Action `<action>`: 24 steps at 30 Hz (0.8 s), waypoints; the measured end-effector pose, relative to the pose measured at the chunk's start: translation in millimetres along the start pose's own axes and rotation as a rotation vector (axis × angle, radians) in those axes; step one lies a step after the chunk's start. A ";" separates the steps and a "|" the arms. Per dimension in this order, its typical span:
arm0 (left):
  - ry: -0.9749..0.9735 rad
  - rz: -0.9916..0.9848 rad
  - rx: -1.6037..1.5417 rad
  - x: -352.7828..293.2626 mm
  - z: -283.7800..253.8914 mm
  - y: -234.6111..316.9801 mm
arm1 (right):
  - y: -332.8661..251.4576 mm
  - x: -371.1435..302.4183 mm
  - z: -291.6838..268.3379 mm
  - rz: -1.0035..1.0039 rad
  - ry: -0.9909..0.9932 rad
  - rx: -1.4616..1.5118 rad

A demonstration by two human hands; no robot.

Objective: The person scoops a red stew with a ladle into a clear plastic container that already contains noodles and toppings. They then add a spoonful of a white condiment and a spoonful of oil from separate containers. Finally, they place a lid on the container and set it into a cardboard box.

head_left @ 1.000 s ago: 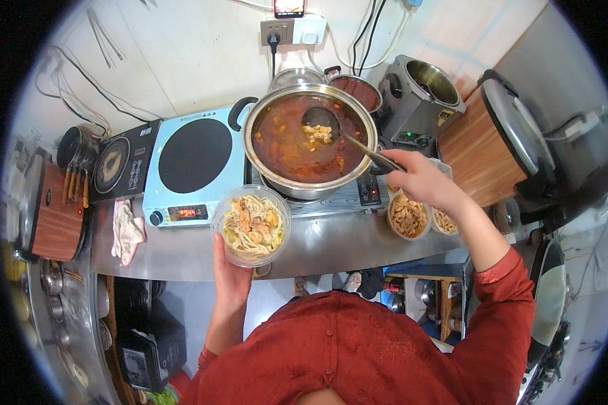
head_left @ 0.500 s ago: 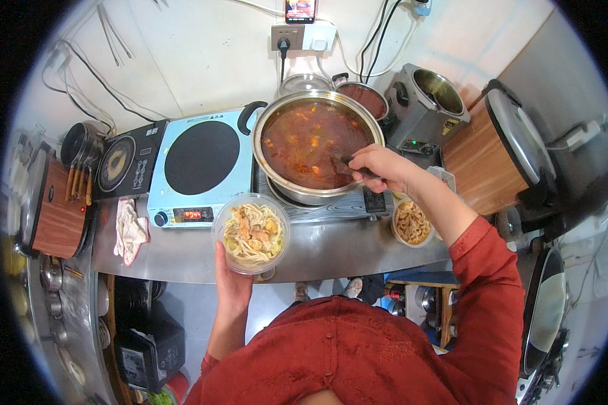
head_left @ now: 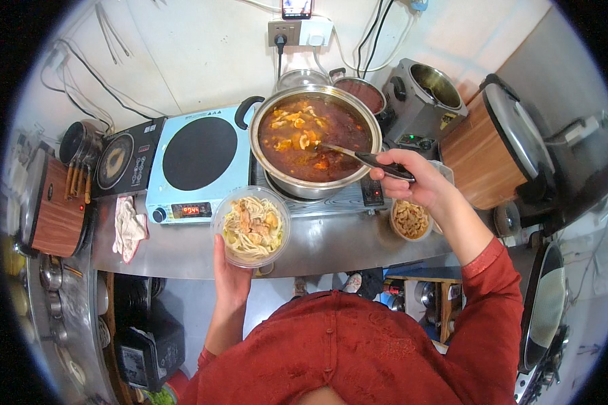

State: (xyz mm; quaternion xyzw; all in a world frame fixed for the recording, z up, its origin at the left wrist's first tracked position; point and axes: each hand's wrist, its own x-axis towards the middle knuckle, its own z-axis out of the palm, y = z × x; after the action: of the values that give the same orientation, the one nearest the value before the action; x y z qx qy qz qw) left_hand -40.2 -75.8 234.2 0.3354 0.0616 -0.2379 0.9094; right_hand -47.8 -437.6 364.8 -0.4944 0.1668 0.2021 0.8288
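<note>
My left hand (head_left: 233,275) holds a clear round plastic bowl (head_left: 286,214) from below and the side, near the counter's front edge. In it lie noodles (head_left: 244,251) topped with brownish and yellowish pieces. A large steel pot (head_left: 309,191) of reddish-brown broth stands behind and to the right. Closed round a black handle, my right hand (head_left: 417,179) grips a ladle (head_left: 366,158) that slants down into the pot. The ladle's lower end is hidden among pale and orange chunks (head_left: 300,138) at the broth's surface.
A pale blue induction cooker (head_left: 200,154) sits left of the pot, a smaller black one (head_left: 119,164) beyond it. A white cloth (head_left: 128,229) lies on the counter (head_left: 175,253). Right of the pot are a tub of light brown pieces (head_left: 411,219), a steel warmer (head_left: 422,101) and a wood-patterned barrel cooker (head_left: 483,148).
My right hand has moved right and a little lower, drawing more of the ladle out of the broth. More chunks now show at the surface. My left hand and the bowl stay almost in place.
</note>
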 end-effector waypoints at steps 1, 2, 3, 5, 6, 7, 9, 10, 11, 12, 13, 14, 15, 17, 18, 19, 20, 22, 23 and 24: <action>0.011 -0.007 -0.002 0.1 0.9 -0.1 | -0.2 -3.9 0.9 -0.010 0.025 -0.014; 0.021 -0.013 -0.004 0.4 1.6 -0.4 | -0.3 -7.3 1.6 -0.020 0.050 -0.028; 0.022 -0.009 -0.003 1.1 2.6 -0.8 | -0.9 -9.5 1.9 -0.041 0.033 -0.041; 0.007 0.003 -0.010 1.8 3.7 -1.6 | -1.4 -13.7 1.8 -0.027 0.061 -0.014; 0.022 -0.001 -0.001 2.0 4.3 -1.8 | -1.9 -15.4 1.5 -0.030 0.079 -0.002; 0.020 0.001 -0.003 1.6 4.2 -2.7 | -1.1 -17.3 1.2 -0.035 0.053 -0.018; 0.016 0.002 -0.007 1.8 4.3 -3.1 | -1.4 -20.2 0.1 -0.047 0.052 -0.051; 0.014 0.005 -0.009 2.0 4.5 -3.3 | -2.1 -21.9 -0.8 -0.040 0.054 -0.049; 0.008 0.006 -0.019 1.8 4.3 -3.4 | -2.4 -23.9 -1.5 -0.033 0.055 -0.047; 0.010 0.006 -0.012 1.6 4.3 -3.5 | -2.6 -25.6 -2.2 -0.032 0.054 -0.043; 0.008 0.005 -0.013 1.3 4.3 -3.4 | -2.4 -27.0 -2.5 -0.019 0.061 -0.003; -0.003 0.004 -0.024 1.0 4.4 -3.4 | -1.8 -28.5 -2.5 -0.011 0.065 0.039; 0.001 0.010 -0.015 1.1 4.8 -3.4 | -1.2 -29.8 -2.3 -0.006 0.058 0.089; -0.006 0.021 -0.018 1.0 5.7 -4.0 | 0.5 -32.8 -0.7 0.008 0.028 0.120; -0.006 0.030 -0.021 1.2 6.3 -4.5 | 1.3 -34.0 0.7 0.015 0.006 0.138; -0.007 0.038 -0.024 1.7 7.0 -5.0 | 2.0 -35.6 2.3 0.012 0.019 0.115; -0.013 0.042 -0.041 2.2 7.5 -5.3 | 2.1 -37.9 3.9 0.008 0.033 0.093; 0.004 0.053 -0.022 3.1 8.0 -5.5 | 1.5 -40.6 7.5 0.002 0.056 0.049; 0.008 0.053 -0.035 3.6 7.9 -5.9 | 1.4 -41.6 9.1 -0.001 0.065 0.026; 0.003 0.054 -0.020 4.1 7.6 -6.1 | 1.3 -42.6 10.4 -0.010 0.081 0.001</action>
State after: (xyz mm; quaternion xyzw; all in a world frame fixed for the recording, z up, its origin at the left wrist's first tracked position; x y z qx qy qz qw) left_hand -39.8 -86.3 235.4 0.3282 0.0564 -0.2124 0.9187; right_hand -84.5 -435.1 388.8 -0.5026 0.1978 0.1779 0.8226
